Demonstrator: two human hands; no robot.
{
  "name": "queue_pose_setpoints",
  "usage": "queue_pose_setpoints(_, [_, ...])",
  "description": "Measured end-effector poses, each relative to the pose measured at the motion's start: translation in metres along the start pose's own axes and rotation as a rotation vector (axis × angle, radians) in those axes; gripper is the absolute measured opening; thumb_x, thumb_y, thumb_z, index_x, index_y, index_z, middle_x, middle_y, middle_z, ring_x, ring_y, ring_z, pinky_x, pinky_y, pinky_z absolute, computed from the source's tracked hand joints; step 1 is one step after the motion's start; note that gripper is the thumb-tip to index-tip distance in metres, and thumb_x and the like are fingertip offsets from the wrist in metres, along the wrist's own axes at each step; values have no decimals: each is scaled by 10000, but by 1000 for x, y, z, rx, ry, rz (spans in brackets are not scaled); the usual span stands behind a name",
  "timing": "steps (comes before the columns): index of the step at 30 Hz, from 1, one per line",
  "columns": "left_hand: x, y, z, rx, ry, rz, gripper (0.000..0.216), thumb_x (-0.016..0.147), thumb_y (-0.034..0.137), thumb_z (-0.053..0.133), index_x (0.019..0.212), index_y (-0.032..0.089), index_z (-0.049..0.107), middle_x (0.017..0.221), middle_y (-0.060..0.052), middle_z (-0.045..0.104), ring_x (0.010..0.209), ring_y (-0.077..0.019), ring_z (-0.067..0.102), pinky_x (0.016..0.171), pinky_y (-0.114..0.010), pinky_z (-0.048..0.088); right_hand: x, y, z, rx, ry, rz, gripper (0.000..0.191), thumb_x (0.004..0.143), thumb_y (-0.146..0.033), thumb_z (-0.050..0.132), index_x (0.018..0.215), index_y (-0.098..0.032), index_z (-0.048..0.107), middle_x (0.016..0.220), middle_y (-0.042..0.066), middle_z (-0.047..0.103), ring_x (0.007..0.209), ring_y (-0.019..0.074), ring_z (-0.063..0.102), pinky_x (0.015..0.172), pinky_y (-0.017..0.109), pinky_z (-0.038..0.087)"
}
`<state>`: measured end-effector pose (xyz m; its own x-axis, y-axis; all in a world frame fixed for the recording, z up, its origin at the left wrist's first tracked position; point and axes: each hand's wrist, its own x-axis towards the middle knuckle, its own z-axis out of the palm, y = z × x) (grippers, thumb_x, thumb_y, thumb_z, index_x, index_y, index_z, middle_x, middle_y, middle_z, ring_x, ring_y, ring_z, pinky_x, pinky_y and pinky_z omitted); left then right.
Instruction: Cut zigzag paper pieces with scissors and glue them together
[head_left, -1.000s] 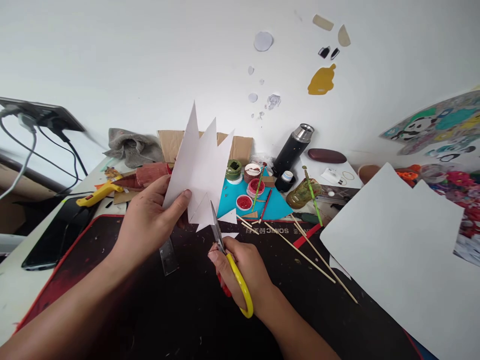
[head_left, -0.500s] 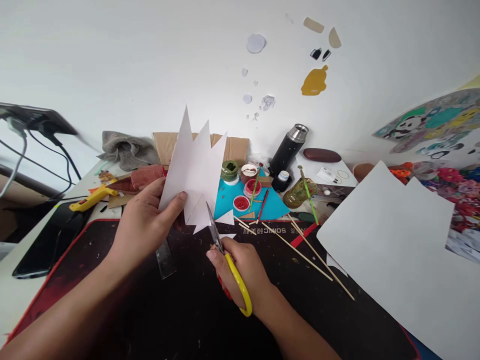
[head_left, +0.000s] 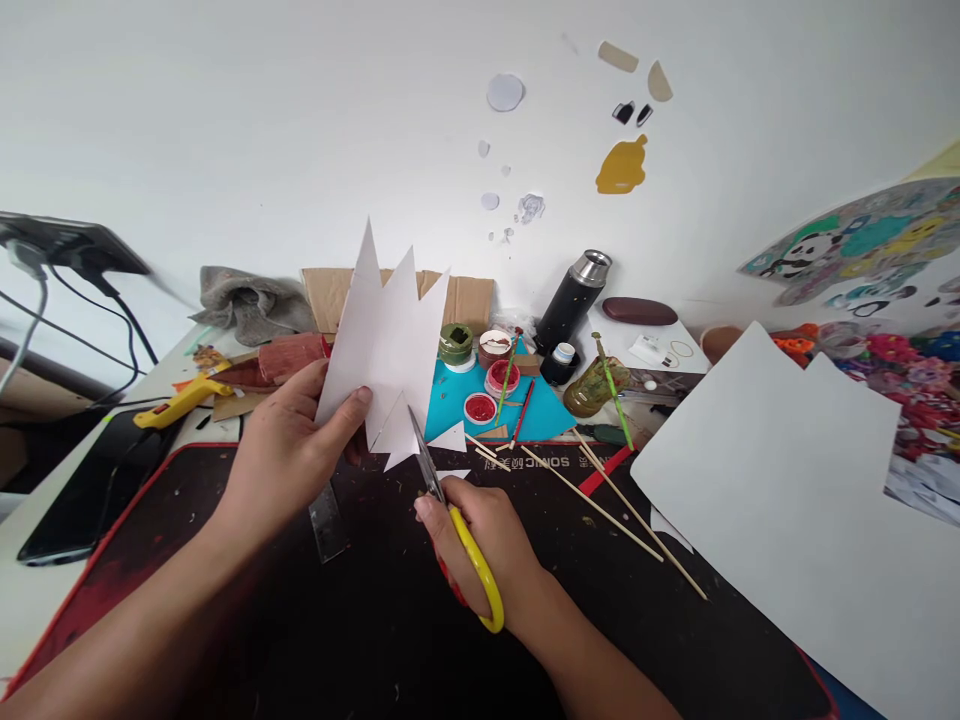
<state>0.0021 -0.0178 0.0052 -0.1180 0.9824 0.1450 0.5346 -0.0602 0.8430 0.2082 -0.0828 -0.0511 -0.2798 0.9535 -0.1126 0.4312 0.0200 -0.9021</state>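
Observation:
My left hand (head_left: 300, 445) pinches the lower left edge of a sheet of white paper (head_left: 382, 340) between thumb and fingers. The sheet stands upright, with several sharp points along its top and a pencilled triangle near its bottom edge. In my right hand (head_left: 480, 540) are scissors (head_left: 480, 575) with one yellow and one red handle loop. Their blades lie at the paper's lower edge, beside the pencilled triangle, and look nearly closed. White paper scraps (head_left: 450, 438) lie just behind the blades. Under my left hand a ruler (head_left: 328, 522) rests on the black mat (head_left: 337, 630).
Open paint pots (head_left: 481, 408) stand on a blue sheet (head_left: 551, 415) at the back. Behind them is a black flask (head_left: 574, 300). Thin wooden sticks (head_left: 600, 510) lie to the right, near large white paper (head_left: 772, 480). A yellow glue gun (head_left: 180, 395) and phone (head_left: 64, 500) lie left.
The view has shifted slightly. The scissor blades have come a little closer together at the paper's lower edge. Both hands keep their holds.

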Motion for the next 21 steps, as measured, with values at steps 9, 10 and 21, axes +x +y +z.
queue_pose_setpoints(9, [0, 1, 0, -26, -15, -32, 336, 876, 567, 665, 925, 234, 660, 591, 32, 700, 502, -214, 626, 479, -291, 441, -2, -1, 0, 15, -2, 19, 423, 1074, -494, 552, 740, -249, 470, 637, -23, 522, 575, 151, 455, 578, 300, 328])
queue_pose_setpoints(10, [0, 0, 0, -26, -17, -34, 340, 883, 568, 665, 933, 232, 661, 594, 33, 701, 505, -213, 628, 479, -289, 440, -2, 0, 0, 12, 0, 21, 420, 1077, -495, 548, 745, -248, 476, 639, -24, 524, 578, 152, 456, 583, 300, 329])
queue_pose_setpoints(21, [2, -2, 1, -7, -20, -17, 338, 887, 558, 666, 945, 225, 673, 607, 35, 697, 521, -208, 625, 498, -288, 438, -2, 1, 1, -33, 13, 28, 394, 1082, -487, 540, 794, -227, 611, 658, -1, 589, 596, 163, 531, 585, 288, 388])
